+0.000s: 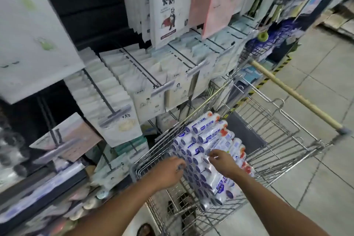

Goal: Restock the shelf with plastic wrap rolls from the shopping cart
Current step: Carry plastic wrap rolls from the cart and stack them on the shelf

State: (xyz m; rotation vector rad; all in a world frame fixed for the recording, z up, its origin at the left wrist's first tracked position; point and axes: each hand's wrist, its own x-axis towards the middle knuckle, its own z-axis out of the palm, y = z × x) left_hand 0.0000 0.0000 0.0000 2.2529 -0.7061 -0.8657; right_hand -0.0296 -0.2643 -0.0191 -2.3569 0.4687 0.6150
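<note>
A wire shopping cart stands in front of me, and a stack of white plastic wrap rolls with blue labels and orange ends leans against its left side. My left hand reaches over the cart's near rim, its fingers touching the blue roll ends at the stack's left edge. My right hand rests on top of the stack, fingers pinching at a roll near the middle. Neither hand has lifted a roll. The low shelf at the left holds similar blurred rolls.
Peg hooks with hanging white, pale blue and pink packets fill the rack left of and behind the cart. The cart's wooden handle runs across the right. Grey tiled floor lies to the right. My foot shows below the cart.
</note>
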